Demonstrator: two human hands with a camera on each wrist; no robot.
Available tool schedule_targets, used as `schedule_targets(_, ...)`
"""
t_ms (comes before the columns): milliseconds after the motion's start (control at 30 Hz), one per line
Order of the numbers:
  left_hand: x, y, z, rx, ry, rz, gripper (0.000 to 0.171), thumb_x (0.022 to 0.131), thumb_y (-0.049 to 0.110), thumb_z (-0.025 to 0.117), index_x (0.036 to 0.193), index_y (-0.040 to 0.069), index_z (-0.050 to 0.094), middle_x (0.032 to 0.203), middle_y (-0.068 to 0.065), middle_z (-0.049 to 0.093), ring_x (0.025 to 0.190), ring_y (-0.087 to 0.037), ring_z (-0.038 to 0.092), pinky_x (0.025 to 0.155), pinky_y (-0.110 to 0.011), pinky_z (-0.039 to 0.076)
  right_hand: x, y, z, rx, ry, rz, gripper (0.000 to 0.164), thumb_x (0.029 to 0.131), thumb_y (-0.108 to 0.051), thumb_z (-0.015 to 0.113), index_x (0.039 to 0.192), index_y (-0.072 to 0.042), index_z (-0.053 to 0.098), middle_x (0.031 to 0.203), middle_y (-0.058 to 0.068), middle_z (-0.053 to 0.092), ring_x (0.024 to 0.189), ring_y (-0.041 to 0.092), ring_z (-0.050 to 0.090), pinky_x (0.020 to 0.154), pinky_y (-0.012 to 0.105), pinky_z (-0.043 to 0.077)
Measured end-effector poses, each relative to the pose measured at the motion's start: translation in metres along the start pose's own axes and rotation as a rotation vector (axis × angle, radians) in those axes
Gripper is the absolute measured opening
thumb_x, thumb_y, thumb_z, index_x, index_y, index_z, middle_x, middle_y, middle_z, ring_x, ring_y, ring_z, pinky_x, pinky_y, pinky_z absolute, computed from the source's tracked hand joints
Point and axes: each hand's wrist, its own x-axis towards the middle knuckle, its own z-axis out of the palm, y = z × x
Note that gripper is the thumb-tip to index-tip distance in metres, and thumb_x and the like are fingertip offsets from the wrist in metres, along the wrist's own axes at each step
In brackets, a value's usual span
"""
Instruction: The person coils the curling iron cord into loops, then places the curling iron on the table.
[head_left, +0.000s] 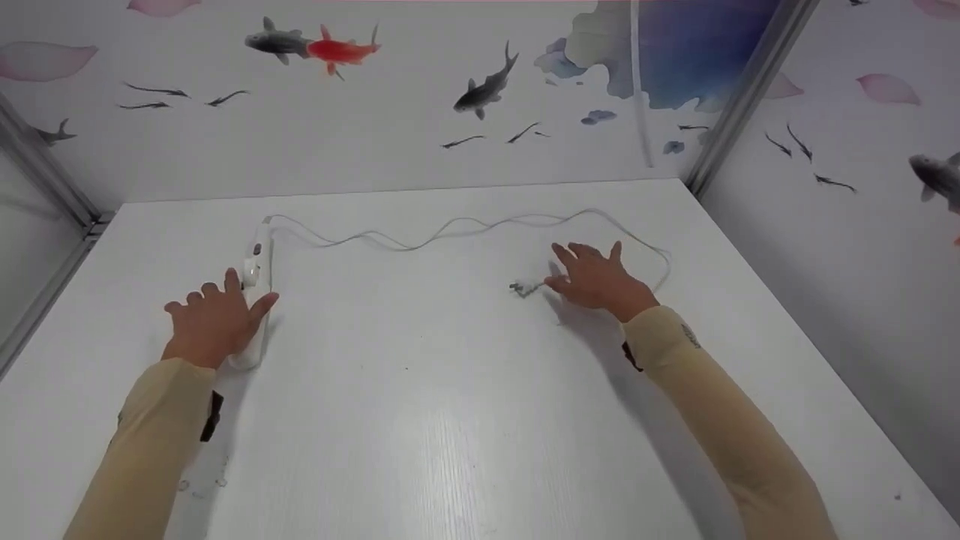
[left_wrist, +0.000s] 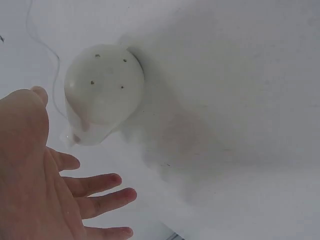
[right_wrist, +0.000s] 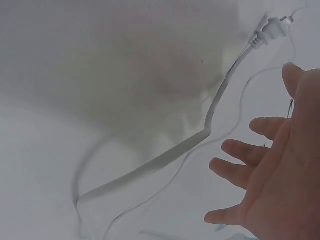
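1. Left hand [head_left: 210,319]: grip spread apart, just beside the white appliance [head_left: 259,281] on the worktop [head_left: 420,420].
2. Right hand [head_left: 600,279]: grip spread apart, near the plug [head_left: 523,288].
3. Cord [head_left: 410,248]: runs, wavy, from the appliance rightward.

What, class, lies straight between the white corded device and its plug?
Bare tabletop, as the head view shows, except where the thumb of the left hand juts slightly past the device; the cord runs along the far side.
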Motion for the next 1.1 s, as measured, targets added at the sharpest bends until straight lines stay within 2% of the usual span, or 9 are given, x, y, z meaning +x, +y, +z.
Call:
schedule_targets(167, 0.0, 0.003, 0.004, -0.016, 0.029, -0.008, 0.082, 0.105, 0.049, 0.035, 0.143, -0.022, 0.021, 0.123, -0.052, 0.042, 0.113, -0.068, 0.045, 0.092, -0.073, 0.039, 0.0, -0.015, 0.004, -0.026, -0.006, -0.056, 0.07, 0.099, -0.029, 0.054, 0.159, -0.011, 0.023, 0.162, 0.022, 0.028, 0.151, 0.04, 0.027, 0.115, 0.075, 0.004)
schedule_targets(400, 0.0, 0.003, 0.008, -0.068, 0.03, -0.01, 0.076, 0.104, 0.044, 0.042, 0.134, -0.025, 0.031, 0.112, -0.051, 0.048, 0.104, -0.063, 0.053, 0.083, -0.065, 0.047, -0.001, -0.037, 0.009, -0.029, 0.014, -0.109, 0.065, 0.098, -0.026, 0.056, 0.156, -0.012, 0.031, 0.159, 0.021, 0.034, 0.148, 0.04, 0.034, 0.116, 0.073, 0.012)
schedule_targets(533, 0.002, 0.003, 0.009, -0.084, 0.015, -0.002, 0.074, 0.104, 0.042, 0.045, 0.131, -0.026, 0.033, 0.108, -0.049, 0.052, 0.097, -0.059, 0.058, 0.079, -0.063, 0.049, 0.001, -0.044, 0.012, -0.041, 0.025, -0.125, 0.058, 0.099, -0.029, 0.058, 0.152, -0.012, 0.042, 0.153, 0.019, 0.042, 0.142, 0.039, 0.041, 0.114, 0.069, 0.024)
schedule_targets(700, 0.004, 0.005, 0.008, -0.115, -0.017, -0.007, 0.073, 0.105, 0.04, 0.045, 0.13, -0.027, 0.032, 0.106, -0.046, 0.056, 0.091, -0.056, 0.063, 0.077, -0.062, 0.05, 0.005, -0.047, 0.015, -0.048, 0.04, -0.146, 0.045, 0.099, -0.031, 0.062, 0.139, -0.009, 0.058, 0.136, 0.016, 0.058, 0.129, 0.033, 0.054, 0.104, 0.059, 0.04)
schedule_targets(833, 0.004, 0.006, 0.007, -0.138, -0.021, -0.012, 0.071, 0.104, 0.039, 0.046, 0.128, -0.027, 0.033, 0.101, -0.043, 0.06, 0.083, -0.051, 0.065, 0.073, -0.059, 0.051, 0.006, -0.048, 0.017, -0.022, 0.091, -0.176, 0.034, 0.097, -0.027, 0.067, 0.126, -0.01, 0.068, 0.119, 0.014, 0.063, 0.113, 0.03, 0.06, 0.095, 0.051, 0.046)
schedule_targets(967, 0.004, 0.007, 0.006, -0.151, -0.023, -0.015, 0.068, 0.104, 0.035, 0.048, 0.126, -0.027, 0.033, 0.096, -0.042, 0.061, 0.073, -0.041, 0.064, 0.068, -0.054, 0.052, 0.005, -0.049, 0.018, 0.038, 0.121, -0.192, 0.028, 0.095, -0.022, 0.069, 0.119, -0.009, 0.072, 0.108, 0.013, 0.062, 0.095, 0.025, 0.058, 0.086, 0.042, 0.049)
schedule_targets(1100, 0.004, 0.008, 0.005, -0.161, -0.028, -0.018, 0.064, 0.103, 0.033, 0.049, 0.123, -0.026, 0.034, 0.093, -0.04, 0.062, 0.07, -0.037, 0.062, 0.064, -0.05, 0.05, 0.004, -0.049, 0.018, 0.077, 0.086, -0.172, 0.024, 0.097, -0.019, 0.067, 0.117, -0.008, 0.073, 0.101, 0.012, 0.064, 0.085, 0.021, 0.053, 0.082, 0.039, 0.048)
